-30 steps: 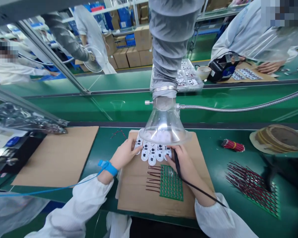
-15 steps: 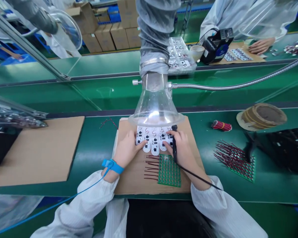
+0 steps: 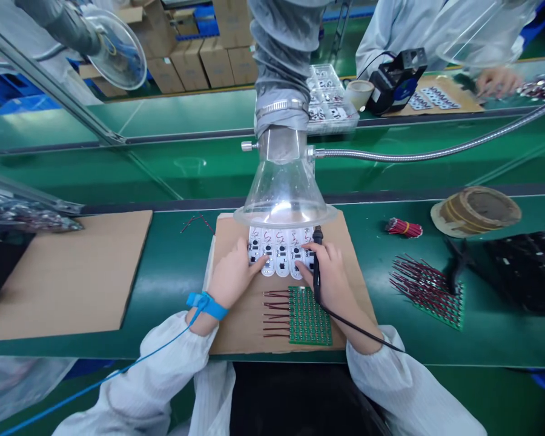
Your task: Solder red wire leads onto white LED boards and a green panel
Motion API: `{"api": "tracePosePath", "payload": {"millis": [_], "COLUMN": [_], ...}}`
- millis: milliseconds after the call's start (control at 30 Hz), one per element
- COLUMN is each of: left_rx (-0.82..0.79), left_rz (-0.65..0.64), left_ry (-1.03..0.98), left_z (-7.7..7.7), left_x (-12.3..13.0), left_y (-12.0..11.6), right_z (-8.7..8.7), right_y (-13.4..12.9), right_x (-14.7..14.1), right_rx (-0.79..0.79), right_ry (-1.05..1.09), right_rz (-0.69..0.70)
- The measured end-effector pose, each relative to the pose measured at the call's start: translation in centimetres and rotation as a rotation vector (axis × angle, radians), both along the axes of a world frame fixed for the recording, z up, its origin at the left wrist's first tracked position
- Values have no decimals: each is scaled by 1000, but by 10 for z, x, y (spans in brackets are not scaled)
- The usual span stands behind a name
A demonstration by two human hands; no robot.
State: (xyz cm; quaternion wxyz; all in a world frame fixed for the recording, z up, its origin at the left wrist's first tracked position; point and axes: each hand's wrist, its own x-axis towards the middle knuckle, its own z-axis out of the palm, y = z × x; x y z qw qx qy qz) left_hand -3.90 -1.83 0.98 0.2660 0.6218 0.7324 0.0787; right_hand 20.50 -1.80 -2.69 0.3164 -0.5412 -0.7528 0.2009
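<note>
A row of several white circuit boards [image 3: 281, 257] with rounded ends and short red wires lies side by side under the clear fume hood. My left hand [image 3: 231, 272], wearing a blue wrist strap [image 3: 206, 304], grips the left end of the row, its thumb on the boards and its fingers along the edge. In my right hand [image 3: 333, 272] is a black soldering iron [image 3: 317, 275], tip pointing away from me, while thumb and fingertip press the row's right end. Just below lies a green circuit board panel [image 3: 309, 318] with dark red wires sticking out leftward.
A cardboard sheet [image 3: 236, 339] lies under the work. The fume hood [image 3: 285, 194] hangs close above. To the right are a wire bundle [image 3: 404, 227], a second wired green panel [image 3: 440, 303], pliers [image 3: 456, 260] and a round tub [image 3: 476, 212]. Across the bench sits a co-worker.
The middle white board, which stuck out toward me, has slid away from me into line with the others. Both hands stay at the row's ends. The co-worker's hand has shifted right.
</note>
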Motion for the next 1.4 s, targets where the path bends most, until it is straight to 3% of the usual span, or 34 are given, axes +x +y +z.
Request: {"api": "tracePosePath", "payload": {"millis": [100, 167, 267, 333, 433, 533, 733, 900, 1000, 1100, 1200, 1400], "left_rx": [74, 111, 4, -84, -82, -53, -151, -178, -51, 211, 443, 540], "left_rz": [27, 15, -14, -28, -149, -234, -151, -156, -115, -56, -56, -138], "left_ry": [-212, -476, -941, -1083, -981, -880, -973, -866, -762, -630, -450, -324], "left_z": [2, 5, 10, 12, 14, 17, 16, 16, 13, 7, -2, -18], "left_x": [-11, -10, 6, 22, 44, 55, 57, 36, 12, -6, -9, 3], "left_y": [-4, -12, -24, -28, -27, -24, -24, -27, -20, -1, 19, 23], "right_z": [8, 15, 23, 25, 25, 24, 21, 20, 19, 15, 10, -1], "right_y": [-5, -15, -30, -37, -41, -40, -30, -18, -11, -9, -10, -13], "right_x": [9, 16, 18, 14, 6, 3, 10, 25, 37, 48, 55, 64], "right_rx": [12, 41, 57, 56, 67, 59, -21, 15, 72, 97, 71, 79], "right_ry": [35, 84, 148, 177, 214, 233, 215, 177, 172, 200, 352, 579], "right_rz": [-32, -71, -77, -29, 43, 10, -19, -40, -55, -25, -82, -250]}}
